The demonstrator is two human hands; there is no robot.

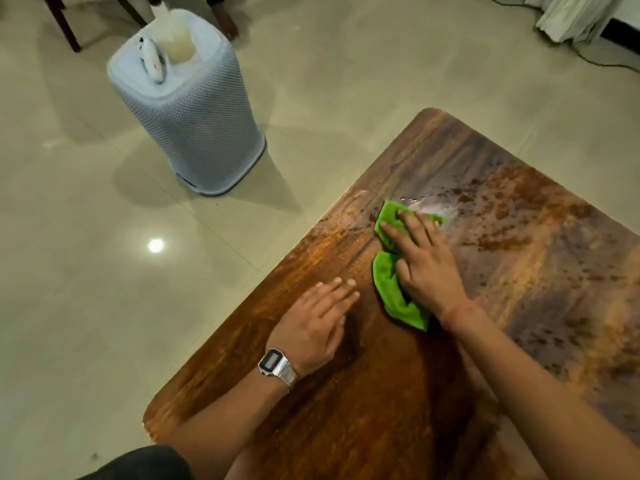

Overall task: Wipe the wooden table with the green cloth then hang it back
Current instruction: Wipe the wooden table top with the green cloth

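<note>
The wooden table (381, 393) runs from the lower middle to the right edge, with wet streaks and dark spots on its far part. A crumpled green cloth (391, 289) lies near the table's left edge. My right hand (426, 261) presses flat on the cloth with straight, spread fingers. My left hand (315, 320), a metal watch on its wrist, rests flat on the bare wood just left of the cloth, not touching it.
A pale blue mesh bin (194, 126) stands on the tiled floor to the upper left, with a bottle (176, 36) and a small white object on its lid. Dark chair legs (62, 22) are at the top left. A white curtain (571, 15) hangs at the top right.
</note>
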